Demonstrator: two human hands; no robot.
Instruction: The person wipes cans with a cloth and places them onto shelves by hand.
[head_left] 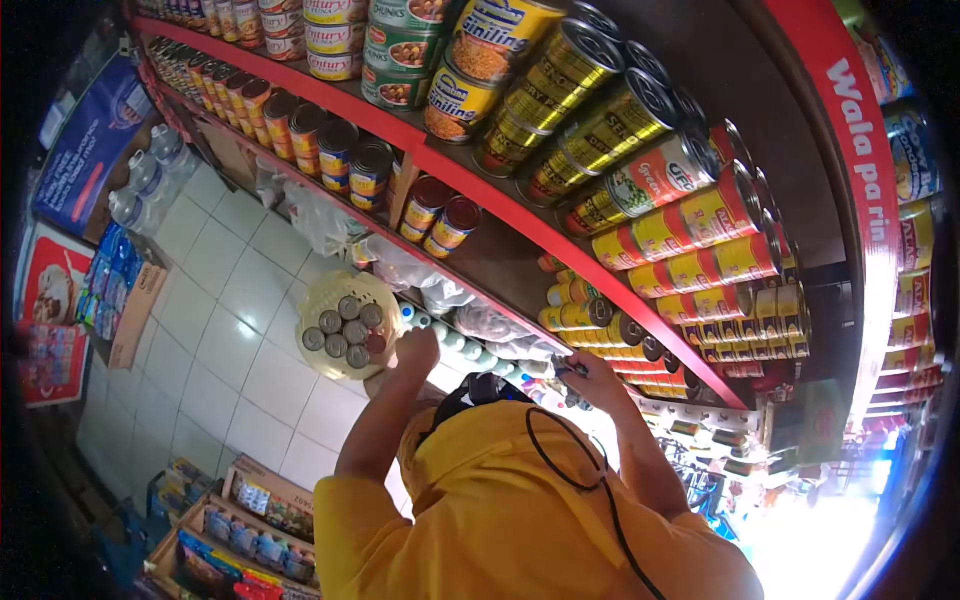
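My left hand (417, 350) is closed beside the right rim of a pale yellow plastic basket (312, 290). What its fingers hold, if anything, is hidden. Several cans (349, 308) stand in the basket with their round metal lids up, one of them reddish. At the edge of the lower shelf, my right hand (592, 382) has its fingers curled around something small and dark that I cannot make out. Yellow-and-red cans (640, 365) lie stacked close behind it.
A red-edged shelf (500, 205) bears tall gold cans (560, 90) and yellow Giniling cans (490, 40). Bottles with pale caps (455, 340) line the floor under it. Boxes of packets (260, 500) stand at lower left, water bottles (145, 175) at upper left. White floor tiles (215, 300) lie between.
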